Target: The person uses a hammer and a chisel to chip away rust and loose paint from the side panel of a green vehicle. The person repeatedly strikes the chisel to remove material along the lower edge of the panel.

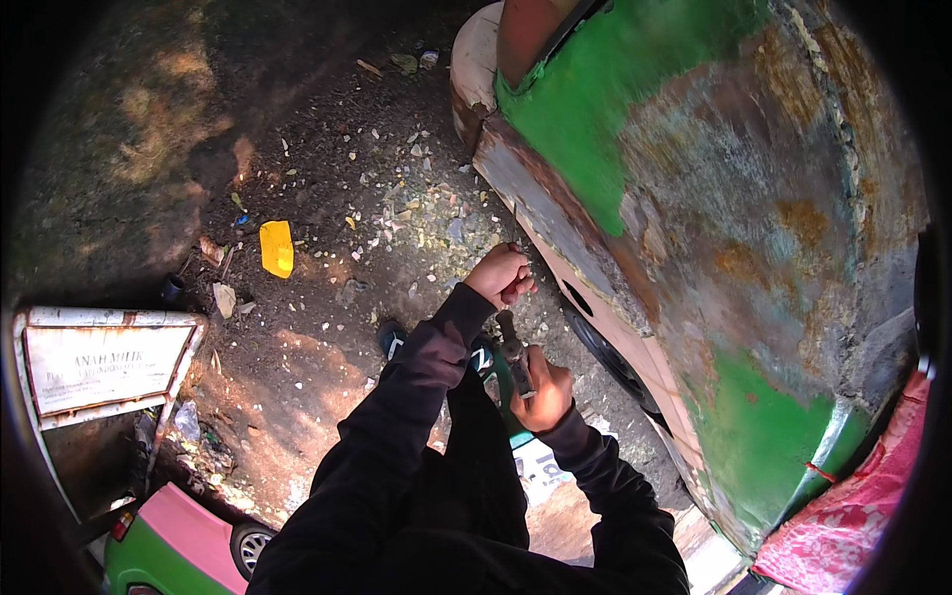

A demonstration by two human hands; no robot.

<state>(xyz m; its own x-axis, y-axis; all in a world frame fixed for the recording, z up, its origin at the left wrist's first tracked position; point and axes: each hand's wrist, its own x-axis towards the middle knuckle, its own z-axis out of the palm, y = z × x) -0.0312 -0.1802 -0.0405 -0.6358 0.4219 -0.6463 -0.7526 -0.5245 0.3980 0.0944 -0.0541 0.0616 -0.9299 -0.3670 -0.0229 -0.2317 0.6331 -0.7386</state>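
Observation:
My left hand (503, 275) is closed in a fist beside the lower edge of a worn vehicle body (734, 198). A thin dark tip shows just beyond the fist, but what the fingers hold is too small to make out. Lower and to the right, my right hand (543, 392) grips a hammer (515, 355), its dark metal head lying between the two hands. Green paint covers parts of the body panel; elsewhere it is scraped to grey and rusty brown. Below that runs a pale pink side with a dark wheel (610, 357).
Paint chips and litter cover the ground (327, 188). A yellow plastic piece (277, 249) lies at left, near a white-framed signboard (109, 362). A pink and green car (178, 545) stands at lower left. Pink patterned cloth (843, 526) hangs at lower right.

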